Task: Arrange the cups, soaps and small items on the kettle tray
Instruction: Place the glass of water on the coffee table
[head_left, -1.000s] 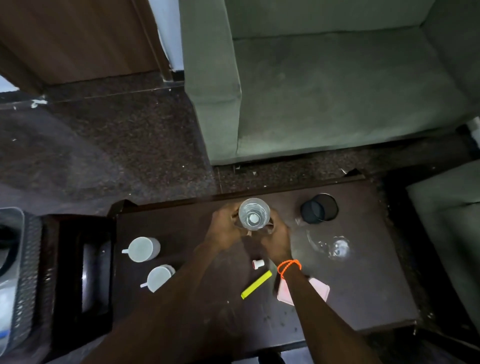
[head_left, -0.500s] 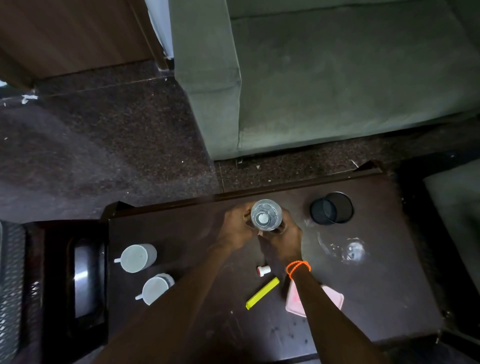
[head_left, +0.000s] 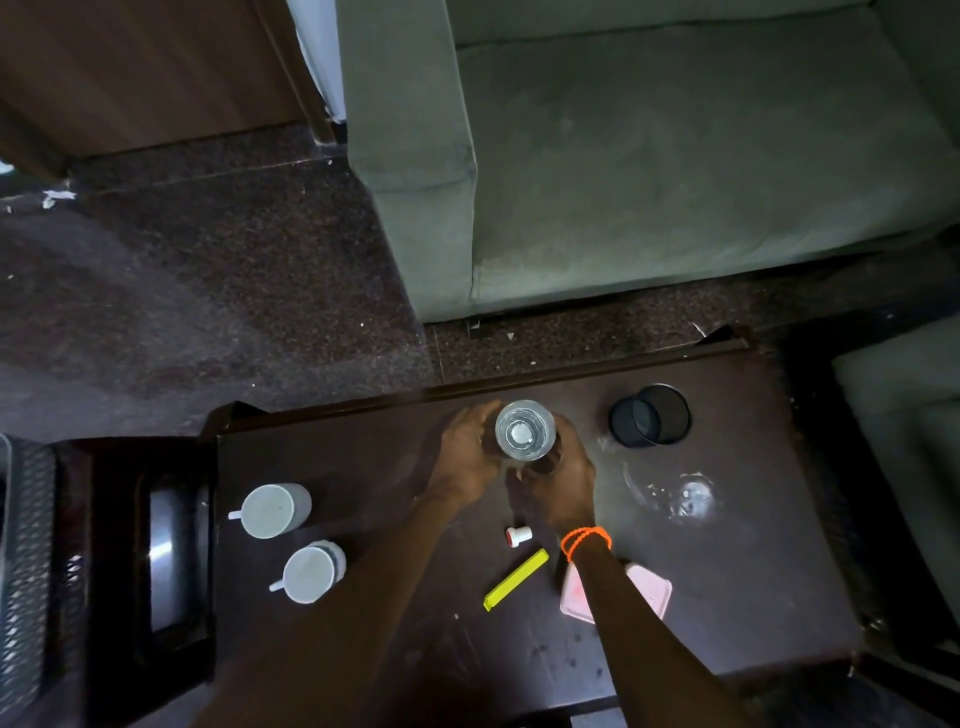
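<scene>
1. Dark wooden table (head_left: 753, 597) stands on speckled dark carpet, with a grey-green sofa (head_left: 675, 156) beyond its far edge.
2. Clear drinking glass (head_left: 524, 429) sits upright near the table's far edge, viewed from directly above; a small white object shows through its base, possibly a cap, view too poor to confirm.
3. Left hand (head_left: 467, 457) is wrapped against the glass's left side; right hand (head_left: 561, 483) cups its near-right side. Both sets of fingers are curled around the glass wall, in contact.
4. Orange bracelet (head_left: 586, 540) on the right wrist.
5. Black mesh cup (head_left: 650, 415) lies right of the glass, tipped, apart from it.
6. Second clear glass (head_left: 685, 499) lies on its side, near the right hand.
7. Two grey mugs: far one (head_left: 275, 510), near one (head_left: 310, 571), at table's left, handles pointing left.
8. Small white-and-red cap (head_left: 518, 535), yellow stick-like item (head_left: 517, 579) and pink packet (head_left: 649, 597), partly under the right forearm, lie near the table's middle.
</scene>
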